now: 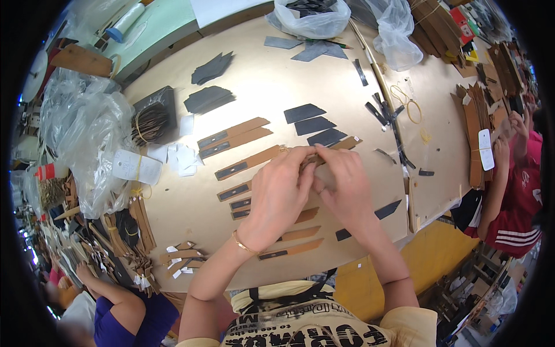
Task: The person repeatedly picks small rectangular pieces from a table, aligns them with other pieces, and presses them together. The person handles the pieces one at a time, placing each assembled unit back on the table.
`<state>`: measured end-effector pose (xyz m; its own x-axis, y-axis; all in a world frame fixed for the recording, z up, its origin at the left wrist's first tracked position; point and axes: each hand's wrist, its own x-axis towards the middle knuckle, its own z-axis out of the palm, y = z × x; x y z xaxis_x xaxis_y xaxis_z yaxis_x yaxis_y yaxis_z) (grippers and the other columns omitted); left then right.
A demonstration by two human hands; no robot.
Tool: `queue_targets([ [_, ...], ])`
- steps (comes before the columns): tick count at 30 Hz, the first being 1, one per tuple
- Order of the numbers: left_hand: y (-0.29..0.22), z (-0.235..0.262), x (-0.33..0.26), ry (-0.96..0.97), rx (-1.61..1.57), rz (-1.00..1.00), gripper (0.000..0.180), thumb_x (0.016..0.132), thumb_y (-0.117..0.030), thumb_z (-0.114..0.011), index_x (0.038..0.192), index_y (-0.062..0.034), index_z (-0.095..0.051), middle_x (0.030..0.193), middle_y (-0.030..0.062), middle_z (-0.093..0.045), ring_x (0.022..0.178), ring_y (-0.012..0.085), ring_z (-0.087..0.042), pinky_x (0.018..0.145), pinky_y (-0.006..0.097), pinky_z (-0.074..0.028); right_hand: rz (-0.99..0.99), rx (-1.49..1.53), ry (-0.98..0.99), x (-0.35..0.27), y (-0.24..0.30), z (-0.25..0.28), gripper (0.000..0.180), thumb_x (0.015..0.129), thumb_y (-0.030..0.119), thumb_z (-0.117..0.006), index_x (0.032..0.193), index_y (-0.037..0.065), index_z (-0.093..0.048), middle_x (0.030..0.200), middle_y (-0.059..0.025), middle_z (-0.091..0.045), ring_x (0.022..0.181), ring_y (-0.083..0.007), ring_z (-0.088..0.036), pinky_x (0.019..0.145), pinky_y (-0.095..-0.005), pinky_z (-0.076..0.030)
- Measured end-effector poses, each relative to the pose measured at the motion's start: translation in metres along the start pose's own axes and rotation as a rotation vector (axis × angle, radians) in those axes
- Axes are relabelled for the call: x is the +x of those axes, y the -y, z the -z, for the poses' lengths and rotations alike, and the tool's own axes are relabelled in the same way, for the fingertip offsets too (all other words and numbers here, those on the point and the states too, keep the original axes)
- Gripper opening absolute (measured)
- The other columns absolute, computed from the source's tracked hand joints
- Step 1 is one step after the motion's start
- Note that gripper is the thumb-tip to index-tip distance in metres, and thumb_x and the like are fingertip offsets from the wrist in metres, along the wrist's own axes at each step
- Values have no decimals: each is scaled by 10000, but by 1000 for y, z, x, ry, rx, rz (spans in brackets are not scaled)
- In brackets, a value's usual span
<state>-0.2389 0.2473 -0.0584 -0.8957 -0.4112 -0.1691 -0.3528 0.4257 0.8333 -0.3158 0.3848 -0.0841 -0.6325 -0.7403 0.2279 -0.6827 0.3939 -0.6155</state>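
My left hand (280,188) and my right hand (346,184) meet over the middle of the table, fingertips pinched together on a brown leather strip (351,142). One end of the strip sticks out beyond the right fingers; the rest is hidden by my hands. Left of and below them lie several brown strips (254,160), each with a black patch near one end. Just beyond the fingers, three black slanted pieces (304,113) lie in a staggered row. Two loose black pieces (388,209) rest beside my right forearm.
Stacks of black pieces (209,99) lie farther off, near a dark block with a banded bundle (149,123). Plastic bags (87,133) crowd the left; another bag (309,17) stands at the back. Co-workers' arms show at right (498,179) and lower left (110,292).
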Motion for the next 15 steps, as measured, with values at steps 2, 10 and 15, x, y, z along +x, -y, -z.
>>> queue_targets([
  [2, 1, -2, -1, -49, -35, -51, 185, 891, -49, -669, 1069, 4, -671, 954, 142, -693, 761, 254, -669, 673, 348, -532, -25, 12, -38, 5, -4, -1, 420, 797, 29, -721, 1198, 20, -597, 985, -148, -662, 939, -293, -629, 791, -384, -529],
  [10, 20, -18, -10, -144, 533, -468, 403, 797, -41, -689, 1197, -86, -661, 1209, 127, -592, 950, 263, -614, 801, 369, -493, -349, 411, 3, 23, -12, 18, 306, 876, 5, -657, 1165, -3, -556, 813, -136, -728, 749, -214, -727, 721, -295, -569],
  [15, 25, -28, -17, -156, 695, -474, 401, 814, -81, -635, 1214, -76, -652, 1223, 114, -574, 1030, 254, -586, 850, 383, -465, -368, 441, 58, 29, -14, 22, 300, 874, -9, -640, 1157, -4, -544, 819, -137, -739, 767, -180, -725, 751, -282, -568],
])
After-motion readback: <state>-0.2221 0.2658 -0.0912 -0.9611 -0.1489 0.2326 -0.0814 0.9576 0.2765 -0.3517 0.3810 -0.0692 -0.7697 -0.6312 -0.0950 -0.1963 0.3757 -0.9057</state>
